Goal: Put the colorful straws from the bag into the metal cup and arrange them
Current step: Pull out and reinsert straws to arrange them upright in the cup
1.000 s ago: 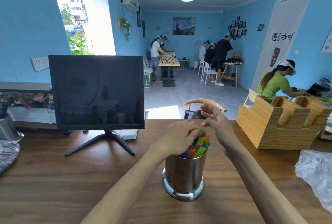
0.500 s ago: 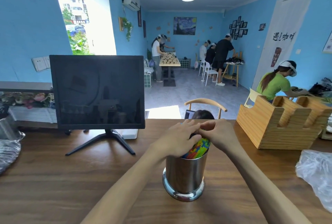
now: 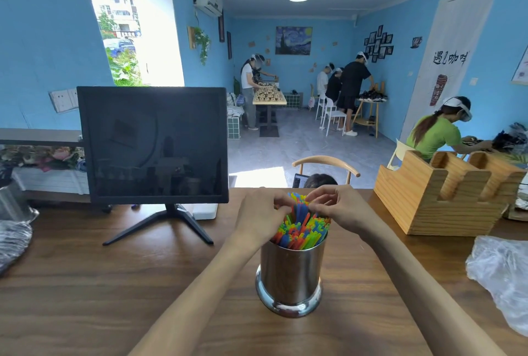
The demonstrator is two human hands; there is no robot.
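head view, from my remote seat. metal cup (image 3: 291, 275) stands upright on the wooden counter (image 3: 85, 284), directly below both sets of fingers. colorful straws (image 3: 301, 228) fill the cup, ends fanned above its rim; a few blue, green and orange ones stick up higher than the rest, right between the two hands.

left hand (image 3: 261, 217) sits on the left side of the bundle, fingers curled in against the straw tops; fingertips pinch at the taller straws near the middle. i read it as gripping straws.

right hand (image 3: 341, 211) comes in from the right, thumb and forefinger bent toward each other at the tips of the raised straws, other fingers loosely curled behind. it looks like a pinch on those straws, though the exact contact is partly hidden by the fingers themselves.

fingertips of the two hands are just beside each other above the cup, not clearly touching.

left of the left fingers: a dark monitor (image 3: 154, 145) on its stand. right of the right fingers: a wooden holder (image 3: 445, 198). nearer me and further right, a clear plastic bag (image 3: 503, 275) lies crumpled on the counter, well apart from the hands.
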